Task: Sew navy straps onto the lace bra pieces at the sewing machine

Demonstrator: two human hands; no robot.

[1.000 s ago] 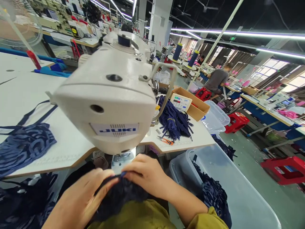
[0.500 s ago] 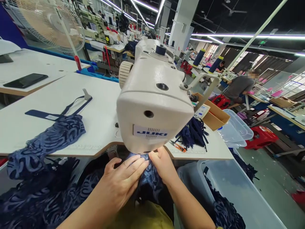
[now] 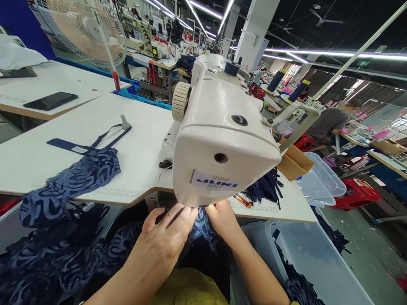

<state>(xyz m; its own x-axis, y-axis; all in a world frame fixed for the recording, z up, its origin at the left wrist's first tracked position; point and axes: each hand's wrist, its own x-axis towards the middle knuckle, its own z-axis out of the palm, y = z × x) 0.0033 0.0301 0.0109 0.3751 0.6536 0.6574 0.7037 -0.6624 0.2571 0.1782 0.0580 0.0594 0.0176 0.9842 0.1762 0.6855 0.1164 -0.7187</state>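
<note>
On the left, a patterned navy garment piece (image 3: 84,169) lies on the white table (image 3: 143,123), its pale tag (image 3: 80,149) too small for me to read. Next, the left hand (image 3: 167,237) rests on blue lace cloth (image 3: 202,226), fingers stretched, thumb apart. The cloth runs up under a sewing machine (image 3: 227,137); its badge (image 3: 216,182) reads "JUKI". The right hand (image 3: 225,220) bends its fingers at the cloth's other side; I cannot tell whether they grip. Good work here probably means light, even pressure, the lace flat, fingertips clear of the machine's hidden underside.
</note>
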